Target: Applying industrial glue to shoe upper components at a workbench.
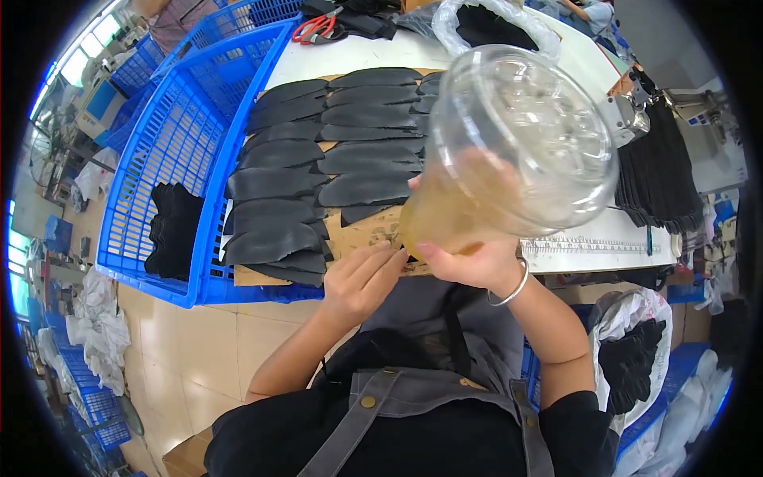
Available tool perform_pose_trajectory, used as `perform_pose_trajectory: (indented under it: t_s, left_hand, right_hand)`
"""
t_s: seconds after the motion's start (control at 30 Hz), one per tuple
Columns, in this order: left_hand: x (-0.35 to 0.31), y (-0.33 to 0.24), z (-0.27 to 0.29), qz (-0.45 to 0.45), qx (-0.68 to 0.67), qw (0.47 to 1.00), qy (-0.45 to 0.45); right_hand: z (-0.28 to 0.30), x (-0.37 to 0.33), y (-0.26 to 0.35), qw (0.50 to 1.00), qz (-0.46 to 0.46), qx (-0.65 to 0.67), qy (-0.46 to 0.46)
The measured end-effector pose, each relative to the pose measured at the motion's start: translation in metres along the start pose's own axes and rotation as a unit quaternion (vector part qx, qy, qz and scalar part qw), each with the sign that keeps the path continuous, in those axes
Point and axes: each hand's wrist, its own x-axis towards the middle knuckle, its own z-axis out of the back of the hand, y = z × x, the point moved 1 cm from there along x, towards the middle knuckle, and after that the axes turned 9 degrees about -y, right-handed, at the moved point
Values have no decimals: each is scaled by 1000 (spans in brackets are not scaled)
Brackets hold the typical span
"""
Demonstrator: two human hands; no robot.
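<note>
My right hand [489,264] is wrapped round the lower, narrower part of a clear plastic bottle [528,135]. The bottle is tilted with its wide round base up toward me, and a yellowish liquid sits in its lower part; its mouth is hidden. At the near edge of a brown cardboard sheet [354,235], my left hand [362,282] has its fingers drawn together close to the bottle's lower end. What they pinch, if anything, I cannot make out. Overlapping black leaf-shaped pieces [274,183] lie in columns on the cardboard, partly covered by the bottle.
A blue plastic crate [208,262] stands at the left with a stack of black pieces [173,230] inside. Red-handled scissors [316,29] lie at the back. To the right are a ruler [592,245] on the white table, hanging black material [656,171] and a white bag [661,318].
</note>
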Motion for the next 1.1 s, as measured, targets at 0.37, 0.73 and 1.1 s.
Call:
perform_pose_trajectory:
  t_s: [0.37, 0.73, 1.1]
  left_hand:
    - [-4, 4, -3, -6, 25, 1000, 5]
    - [-1, 0, -8, -10, 30, 999, 22]
    - [-4, 4, -6, -11, 18, 1000, 5]
  right_hand:
    - [-15, -6, -3, 989, -93, -106, -39]
    - [17, 7, 4, 976, 33, -144, -160]
    - [102, -30, 19, 897, 26, -299, -326]
